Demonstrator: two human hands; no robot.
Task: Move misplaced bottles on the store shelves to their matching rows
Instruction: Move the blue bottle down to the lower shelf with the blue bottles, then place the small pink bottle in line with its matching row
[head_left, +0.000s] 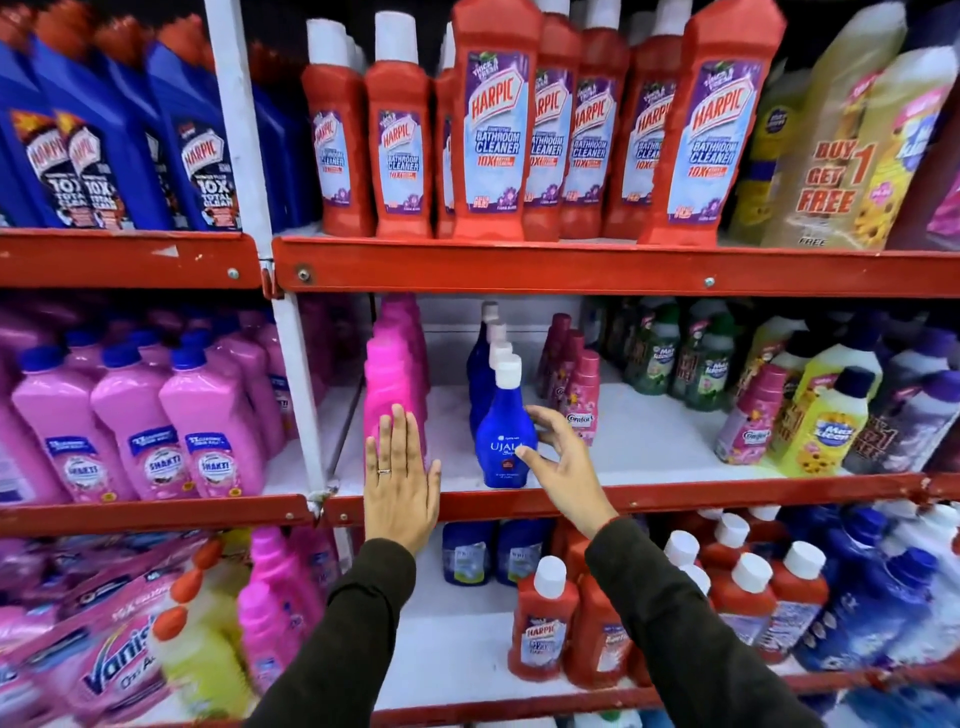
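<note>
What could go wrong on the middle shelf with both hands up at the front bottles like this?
1. The blue Ujala bottle stands at the shelf's red front edge; the right hand, open around it without a firm grip, might nudge it off.
2. The left hand lies flat against the front pink bottle; a hard push may topple the row behind.
3. The small pink Comfort bottle stands close beside the right fingers and could get clipped.

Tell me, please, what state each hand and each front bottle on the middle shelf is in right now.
left hand: open, flat against the front pink bottle.
right hand: open, fingers curled around the blue Ujala bottle, grip not closed.
blue Ujala bottle: upright, white cap on, at the front of its row.
front pink bottle: upright, at the front of its row.
Comfort bottle: upright, capped.
</note>
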